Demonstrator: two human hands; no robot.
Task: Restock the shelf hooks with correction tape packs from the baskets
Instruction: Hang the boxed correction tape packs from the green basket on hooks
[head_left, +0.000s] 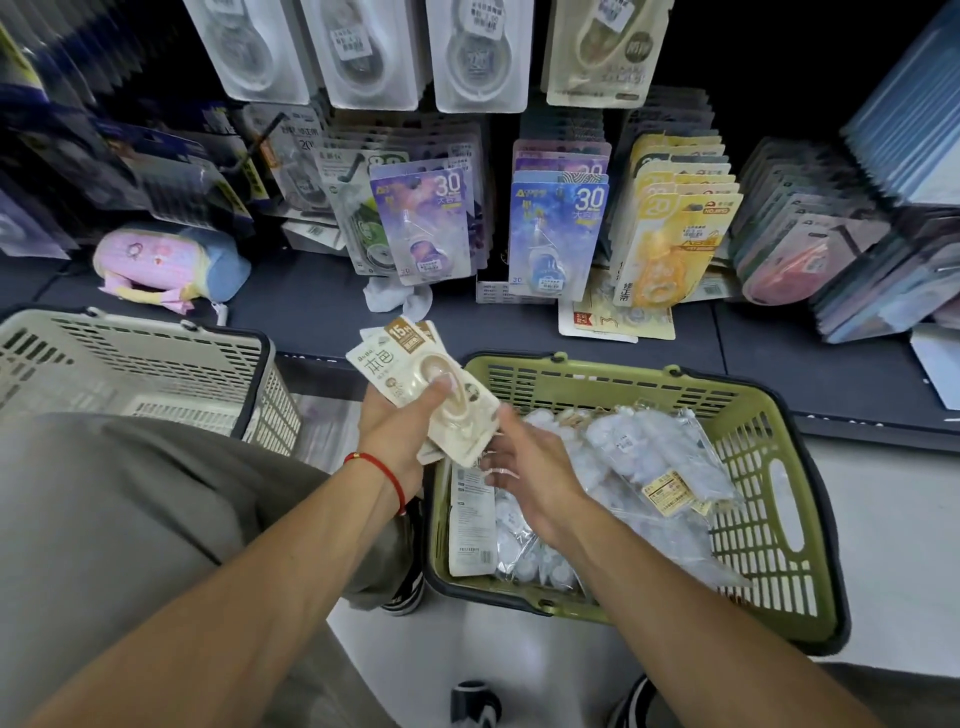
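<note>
Several cream correction tape packs (426, 384) sat fanned in the left hand (400, 426), thumb clamped on top — held just over the green basket (769, 525). Right hand (524, 467) hovered beside them, fingers loose, holding nothing. More bagged packs (623, 467) filled that basket; a beige basket (130, 364) sat left.

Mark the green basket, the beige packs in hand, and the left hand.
green basket (597, 376), head view, far rim
beige packs (415, 371), head view, front pack's face
left hand (400, 434), head view, back of hand
</note>
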